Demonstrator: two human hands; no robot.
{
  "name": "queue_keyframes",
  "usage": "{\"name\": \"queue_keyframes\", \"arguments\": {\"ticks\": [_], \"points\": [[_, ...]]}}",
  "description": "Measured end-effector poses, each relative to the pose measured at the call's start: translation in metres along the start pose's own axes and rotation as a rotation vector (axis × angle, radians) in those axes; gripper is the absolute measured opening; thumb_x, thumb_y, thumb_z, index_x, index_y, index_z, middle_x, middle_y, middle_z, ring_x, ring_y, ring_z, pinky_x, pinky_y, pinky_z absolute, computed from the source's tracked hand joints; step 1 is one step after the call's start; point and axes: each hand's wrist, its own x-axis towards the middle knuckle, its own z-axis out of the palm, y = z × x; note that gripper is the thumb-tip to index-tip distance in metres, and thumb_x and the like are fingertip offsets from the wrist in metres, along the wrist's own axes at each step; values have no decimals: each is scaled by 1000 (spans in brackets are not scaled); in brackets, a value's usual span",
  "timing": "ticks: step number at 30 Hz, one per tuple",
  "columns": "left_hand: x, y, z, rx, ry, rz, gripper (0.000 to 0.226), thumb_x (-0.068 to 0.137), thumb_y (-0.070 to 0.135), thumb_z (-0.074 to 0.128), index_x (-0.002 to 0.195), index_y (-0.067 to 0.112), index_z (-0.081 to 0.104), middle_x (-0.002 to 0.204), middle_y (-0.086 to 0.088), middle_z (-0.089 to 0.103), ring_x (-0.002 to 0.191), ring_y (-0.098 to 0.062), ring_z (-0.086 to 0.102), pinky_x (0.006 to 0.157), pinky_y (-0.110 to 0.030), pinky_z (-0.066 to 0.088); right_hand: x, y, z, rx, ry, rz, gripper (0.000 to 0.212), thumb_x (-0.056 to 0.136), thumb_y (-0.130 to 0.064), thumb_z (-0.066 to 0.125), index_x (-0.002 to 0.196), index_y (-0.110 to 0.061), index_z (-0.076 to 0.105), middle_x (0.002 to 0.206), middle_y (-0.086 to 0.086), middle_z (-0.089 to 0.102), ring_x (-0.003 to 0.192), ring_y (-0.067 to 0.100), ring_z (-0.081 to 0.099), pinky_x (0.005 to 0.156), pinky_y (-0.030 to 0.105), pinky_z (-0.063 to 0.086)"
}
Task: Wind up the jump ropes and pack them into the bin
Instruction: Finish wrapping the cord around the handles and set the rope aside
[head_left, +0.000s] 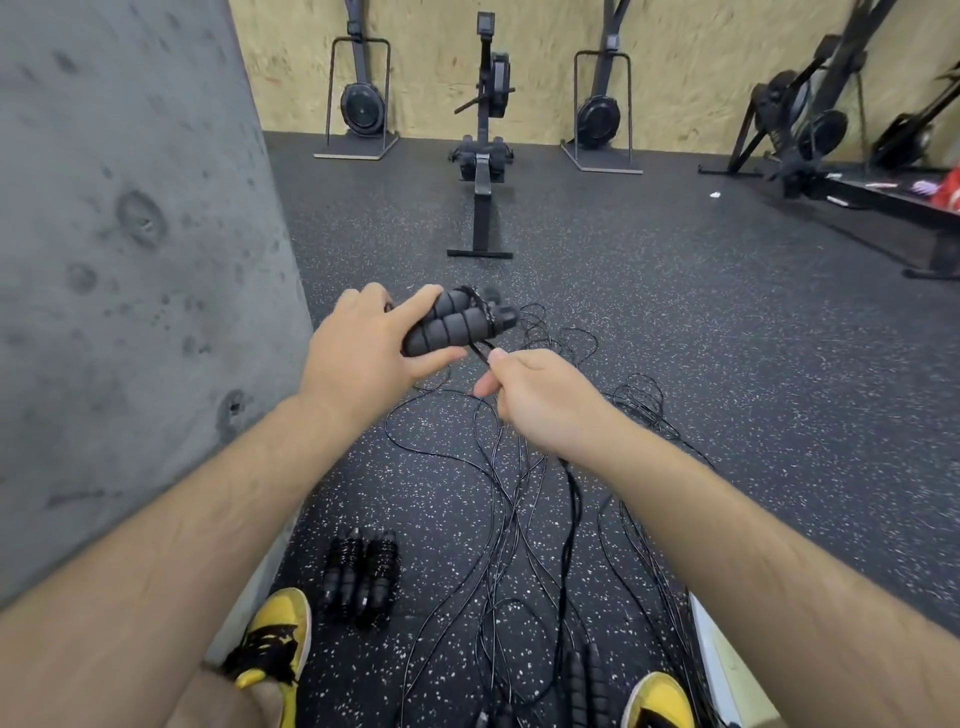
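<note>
Jump rope handles (457, 325) sit side by side in our left hand (363, 348), whose fingers curl around them, up above the floor (727, 364). Our right hand (540, 400) pinches the thin black cord (480, 351) just beside the handles. A few turns already go around them. We should pull the cord tight and lay each new turn next to the last one, so nothing slips. Below the handles, loose cords (519, 519) lie in a messy pile, so we pull slowly to stop knots. Two wound ropes (361, 574) lie on the floor, below and left of the handles. We cannot see the bin for sure.
</note>
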Motion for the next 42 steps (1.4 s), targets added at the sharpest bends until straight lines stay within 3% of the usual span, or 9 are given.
{"name": "queue_keyframes", "arguments": {"ticks": [3,9,15,25,31,34,36,38,42], "points": [[1,-22,1,69,-39,-41,76,76,83,45,132,34,59,86,-7,44,85,-32,49,60,-35,39,-15,-6,-11,-187,-48,-75,45,106,-33,30,83,-21,66,56,-8,53,41,2,44,51,27,31],[-6,-22,11,161,-114,113,73,76,77,54,129,29,65,84,-12,51,76,-32,51,58,-33,36,-27,-10,-24,-647,30,-369,31,103,-42,38,82,-23,49,72,-9,52,69,16,49,58,33,33],[-18,-19,17,122,-171,258,80,79,86,38,131,31,63,84,-8,51,74,-28,47,60,-37,50,-10,2,-45,-910,206,-480,34,106,-40,30,105,-19,56,85,-4,54,79,26,56,67,35,41],[-35,16,-11,-215,-197,592,74,87,77,50,139,27,60,98,3,51,82,-16,41,76,-27,35,23,34,-65,-758,198,-530,27,105,-39,38,105,-27,62,97,-10,63,89,19,59,76,36,47],[-35,29,-23,-349,-112,463,75,85,76,56,142,28,58,97,2,53,84,-18,48,81,-32,40,25,61,-46,-378,105,-383,13,100,-26,52,88,-27,54,77,-13,59,75,16,56,73,35,49],[-31,33,-22,-383,-69,381,74,85,77,56,142,29,58,93,3,53,83,-20,48,79,-34,41,28,62,-21,-251,-34,-226,22,92,3,51,97,-16,62,91,-3,65,87,21,62,82,39,54],[-27,32,-19,-379,-45,335,74,84,77,56,141,29,58,91,4,50,82,-20,47,78,-35,41,24,54,-1,-285,-52,-142,30,95,5,38,107,-1,64,103,11,65,102,32,60,89,38,50],[-24,31,-15,-339,-21,287,75,84,79,52,141,31,57,89,4,48,82,-19,46,77,-36,42,21,49,9,-217,-23,-198,34,96,4,31,103,4,63,97,18,62,94,32,58,74,28,37],[-20,30,-9,-179,18,185,77,81,85,45,140,37,54,90,2,44,82,-21,41,70,-40,48,15,45,15,-191,30,-204,28,104,-14,36,84,-14,55,74,1,54,65,17,48,58,28,35]]}}
